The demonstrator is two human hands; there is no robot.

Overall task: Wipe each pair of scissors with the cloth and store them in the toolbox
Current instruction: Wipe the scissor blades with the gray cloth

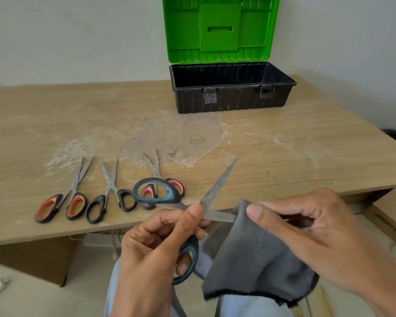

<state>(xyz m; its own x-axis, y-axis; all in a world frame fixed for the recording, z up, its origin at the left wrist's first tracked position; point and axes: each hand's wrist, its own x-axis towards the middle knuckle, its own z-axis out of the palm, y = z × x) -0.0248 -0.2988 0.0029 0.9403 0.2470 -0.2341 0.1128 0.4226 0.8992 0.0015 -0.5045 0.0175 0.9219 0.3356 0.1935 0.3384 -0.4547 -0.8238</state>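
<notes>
My left hand [156,245] grips a pair of blue-and-black scissors [215,191] held open in front of the table edge, one blade pointing up and right. My right hand [306,227] pinches a grey cloth [252,255] around the other blade. Three more pairs lie in a row on the table near its front left: orange-handled scissors [64,200], black-handled scissors [111,197], and pink-handled scissors [157,179] partly behind the held pair's handle. The toolbox [231,97] stands open at the back of the table, black base, green lid upright.
The wooden table [284,156] has a worn, pale patch in its middle. Cardboard boxes [389,213] sit on the floor to the right, and a power strip [101,242] lies under the table edge. A wall rises behind the toolbox.
</notes>
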